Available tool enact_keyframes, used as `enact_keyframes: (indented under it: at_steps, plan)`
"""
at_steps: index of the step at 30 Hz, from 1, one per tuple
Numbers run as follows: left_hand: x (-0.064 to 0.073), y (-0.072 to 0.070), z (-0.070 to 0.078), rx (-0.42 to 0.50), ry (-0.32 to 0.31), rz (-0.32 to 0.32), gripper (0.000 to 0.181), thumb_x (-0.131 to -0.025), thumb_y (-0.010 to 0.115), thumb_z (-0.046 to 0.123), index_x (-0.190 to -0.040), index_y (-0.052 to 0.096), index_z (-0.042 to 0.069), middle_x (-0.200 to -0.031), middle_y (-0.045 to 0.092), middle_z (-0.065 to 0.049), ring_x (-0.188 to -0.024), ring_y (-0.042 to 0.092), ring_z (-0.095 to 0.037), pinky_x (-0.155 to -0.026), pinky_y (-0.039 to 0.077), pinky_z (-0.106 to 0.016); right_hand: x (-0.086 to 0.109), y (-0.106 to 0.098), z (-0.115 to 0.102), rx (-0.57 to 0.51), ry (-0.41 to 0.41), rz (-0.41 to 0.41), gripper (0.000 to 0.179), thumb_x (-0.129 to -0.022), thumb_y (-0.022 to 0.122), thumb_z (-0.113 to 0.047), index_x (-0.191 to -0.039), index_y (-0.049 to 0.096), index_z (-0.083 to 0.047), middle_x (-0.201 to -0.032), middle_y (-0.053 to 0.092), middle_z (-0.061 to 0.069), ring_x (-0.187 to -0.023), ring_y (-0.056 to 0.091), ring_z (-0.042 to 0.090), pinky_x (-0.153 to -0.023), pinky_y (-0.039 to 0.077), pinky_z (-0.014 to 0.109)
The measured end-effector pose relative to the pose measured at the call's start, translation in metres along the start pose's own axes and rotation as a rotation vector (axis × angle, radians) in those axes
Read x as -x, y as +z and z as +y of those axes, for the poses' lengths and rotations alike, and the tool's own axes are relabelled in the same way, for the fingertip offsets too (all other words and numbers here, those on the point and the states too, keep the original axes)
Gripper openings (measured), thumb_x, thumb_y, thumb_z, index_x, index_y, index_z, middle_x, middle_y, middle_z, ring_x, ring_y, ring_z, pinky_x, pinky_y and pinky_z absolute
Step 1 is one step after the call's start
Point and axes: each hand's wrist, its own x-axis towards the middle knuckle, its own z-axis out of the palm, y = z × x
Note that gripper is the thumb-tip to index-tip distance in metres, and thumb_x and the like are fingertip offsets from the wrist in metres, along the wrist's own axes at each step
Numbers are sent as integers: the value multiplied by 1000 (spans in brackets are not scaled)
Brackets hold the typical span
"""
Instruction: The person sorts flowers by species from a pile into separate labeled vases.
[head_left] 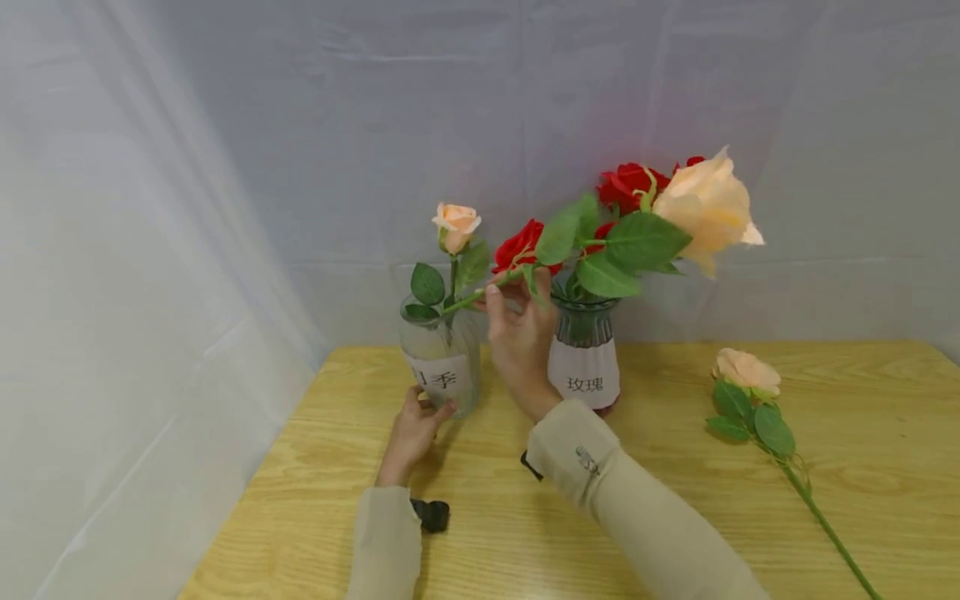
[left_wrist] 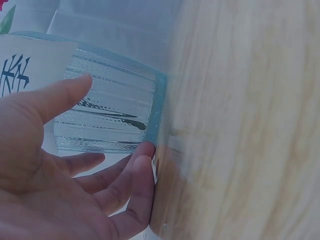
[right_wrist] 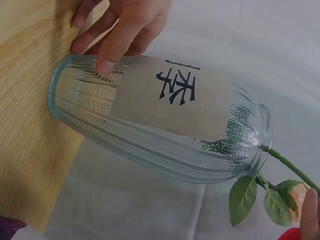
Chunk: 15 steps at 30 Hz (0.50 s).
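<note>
A clear glass vase (head_left: 468,393) with a paper label stands at the table's left, one small peach rose (head_left: 456,227) upright in it. Low down, my left hand (head_left: 411,433) holds this vase, thumb on the front and fingers round the side, near the base in the left wrist view. My right hand (head_left: 521,342) pinches the green stem (head_left: 468,300) of a large peach rose (head_left: 705,212) that leans far to the right. In the right wrist view, that stem's end (right_wrist: 290,167) enters the vase mouth. The large bloom overlaps the red roses (head_left: 633,185) behind it.
Just right of my right hand, a second labelled vase (head_left: 585,379) carries the red roses. Another peach rose (head_left: 747,371) lies on the wooden table (head_left: 480,567) at the right, its stem towards the near edge. Pale sheeting (head_left: 420,108) hangs behind the table.
</note>
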Motion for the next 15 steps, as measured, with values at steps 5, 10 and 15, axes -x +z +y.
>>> enact_keyframes:
  at_steps: [5,10,15]
  plan:
    - [0,0,-1,5,-3,1,66,-101,63,20,-146,30,-13,-130,54,-39,-114,60,-48,-87,52,-51,-3,6,5,65,26,-82,15,-97,54,12,-110,47,12,-100,58,33,-88,64,47,-76,58,51]
    - [-1,1,-3,-1,0,4,65,-100,64,20,-145,30,-14,-128,55,-38,-107,63,-45,-83,53,-48,-5,8,11,187,40,-164,10,-99,53,7,-108,50,9,-97,63,29,-85,66,43,-73,59,49]
    - [-2,2,-4,4,-8,-2,66,-100,63,20,-146,30,-13,-129,56,-37,-105,63,-43,-81,53,-47,-10,8,14,308,101,-266,4,-103,52,-1,-104,51,3,-86,66,23,-78,67,39,-68,55,41]
